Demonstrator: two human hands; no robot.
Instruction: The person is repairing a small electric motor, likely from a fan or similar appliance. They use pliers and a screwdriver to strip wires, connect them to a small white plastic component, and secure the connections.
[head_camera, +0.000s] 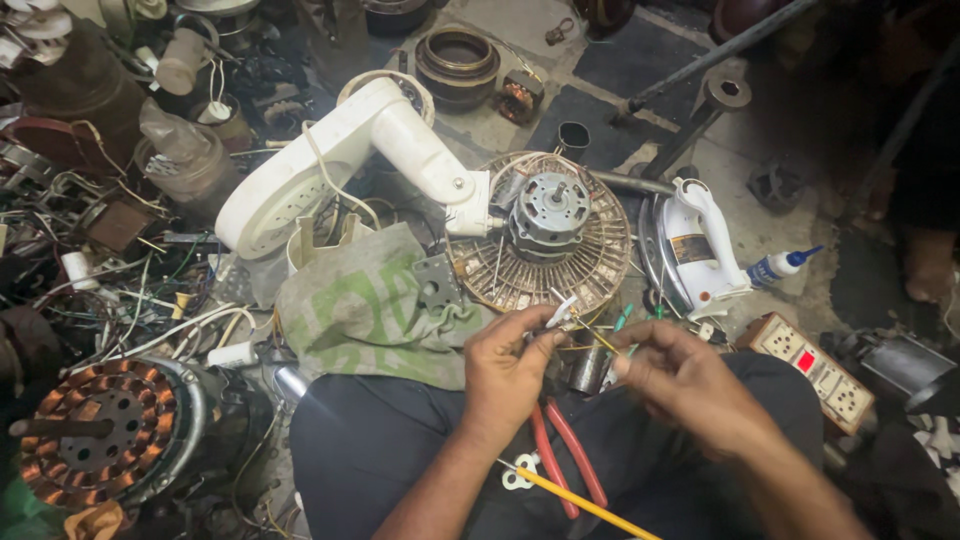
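Observation:
My left hand (510, 365) pinches thin wires (575, 325) that run up toward a grey fan motor (548, 212) seated on a round wire grille (590, 270). My right hand (675, 375) holds the other ends of the same wires, with a yellow strand between the two hands. Just beneath them stands a small dark cylindrical part (588, 368). Red-handled pliers (565, 460) lie on my lap, and a yellow wire (580, 502) crosses my dark trousers.
A white fan stand (330, 160) joins the motor. A green cloth bag (360, 310) lies left of my hands, a copper-wound stator (105, 425) at lower left. A white iron (695, 245), glue bottle (782, 266) and socket board (815, 368) sit right.

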